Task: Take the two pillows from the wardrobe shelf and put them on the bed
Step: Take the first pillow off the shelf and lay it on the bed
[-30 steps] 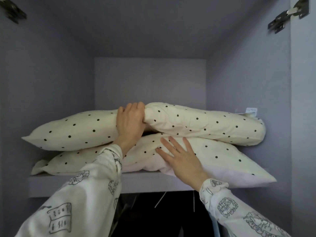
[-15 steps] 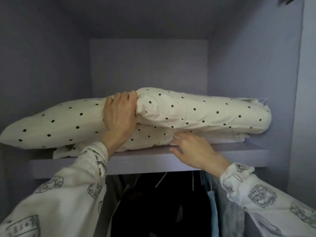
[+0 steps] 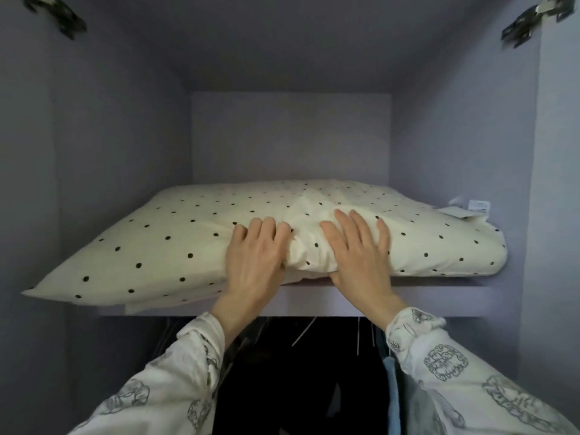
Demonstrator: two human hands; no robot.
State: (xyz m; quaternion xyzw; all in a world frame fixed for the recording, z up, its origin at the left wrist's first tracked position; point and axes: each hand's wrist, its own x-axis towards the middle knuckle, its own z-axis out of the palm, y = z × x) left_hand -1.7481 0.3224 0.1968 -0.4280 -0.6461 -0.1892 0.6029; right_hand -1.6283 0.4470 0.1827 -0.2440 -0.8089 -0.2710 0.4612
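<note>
A: What does the top pillow [image 3: 175,243] look like?

B: Cream fabric scattered with small black dots, plump and creased where it is gripped. It lies across the wardrobe shelf [image 3: 408,301], its left corner jutting out past the shelf's front edge, and a white label [image 3: 478,206] shows at its far right end.

A: And the second one?

B: Only a thin cream edge [image 3: 163,304] peeks out beneath the top pillow at the shelf's front left (I cannot tell how much of it lies underneath).

A: The hands?

B: Both are at the middle of the top pillow's front edge. The left hand [image 3: 255,262] has its fingers curled over, bunching the fabric in a closed grip. The right hand [image 3: 361,255] lies just beside it, fingers spread flat on top and thumb tucked under the pillow's edge, so it pinches the pillow loosely.

A: What does the wardrobe hold?

B: On the shelf, just the pillows. Below the shelf, dark clothes [image 3: 282,387] hang, with a blue garment [image 3: 392,397] toward the right.
</note>
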